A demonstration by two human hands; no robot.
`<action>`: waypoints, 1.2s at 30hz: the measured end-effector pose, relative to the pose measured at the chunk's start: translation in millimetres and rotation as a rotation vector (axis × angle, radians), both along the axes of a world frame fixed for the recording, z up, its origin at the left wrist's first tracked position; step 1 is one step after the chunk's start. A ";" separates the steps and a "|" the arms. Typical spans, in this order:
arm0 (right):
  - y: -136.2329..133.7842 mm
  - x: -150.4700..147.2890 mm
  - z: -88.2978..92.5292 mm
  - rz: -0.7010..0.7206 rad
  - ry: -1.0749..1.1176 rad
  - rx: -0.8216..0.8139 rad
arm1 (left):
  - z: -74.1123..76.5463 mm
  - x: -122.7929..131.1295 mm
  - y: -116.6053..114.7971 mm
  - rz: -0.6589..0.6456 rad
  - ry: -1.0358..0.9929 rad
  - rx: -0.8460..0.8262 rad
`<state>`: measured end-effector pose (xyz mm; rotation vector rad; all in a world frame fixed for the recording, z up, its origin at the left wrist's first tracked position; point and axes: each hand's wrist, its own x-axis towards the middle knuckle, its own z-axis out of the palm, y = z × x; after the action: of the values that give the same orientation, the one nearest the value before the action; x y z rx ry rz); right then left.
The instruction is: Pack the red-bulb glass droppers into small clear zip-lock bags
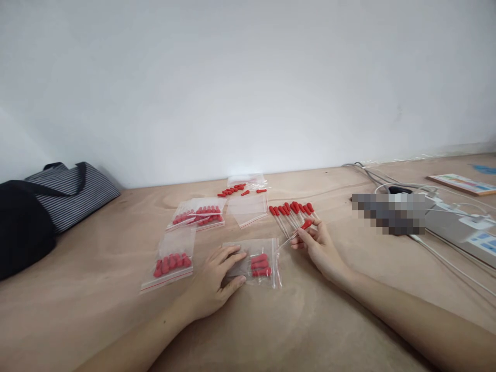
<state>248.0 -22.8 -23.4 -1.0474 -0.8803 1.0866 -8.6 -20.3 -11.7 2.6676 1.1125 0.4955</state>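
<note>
My right hand (320, 248) pinches a glass dropper with a red rubber bulb (306, 224). Its thin clear tube points left and down, close to the open-looking right edge of a clear zip bag (276, 266). Several red-bulbed pieces (261, 265) lie inside that bag. My left hand (213, 279) rests on the bag's left part, fingers and thumb spread. Just beyond my right hand, several more droppers (287, 208) lie in a fanned row, bulbs pointing away from me.
Filled zip bags (172, 263) lie left of my left hand, with others (209, 212) behind. An unfilled bag (248, 209) and loose red bulbs (231, 190) sit near the wall. A striped bag (83, 194) stands far left; cables and a power strip (461, 227) lie right.
</note>
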 end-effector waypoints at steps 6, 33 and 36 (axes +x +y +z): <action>-6.8 -18.2 1.7 0.018 0.075 -0.006 | 5.3 2.6 -2.0 0.006 0.007 -0.014; 19.8 -36.4 0.3 0.437 -0.669 0.115 | 11.5 5.9 -5.3 0.032 0.017 -0.060; 20.2 -33.5 0.1 0.386 -0.749 0.072 | 9.9 5.3 -5.0 0.035 0.021 -0.067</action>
<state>214.5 -2.6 -23.3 -1.2754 -1.7648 0.9602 -3.3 -25.3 -1.8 2.6062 1.1626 0.4290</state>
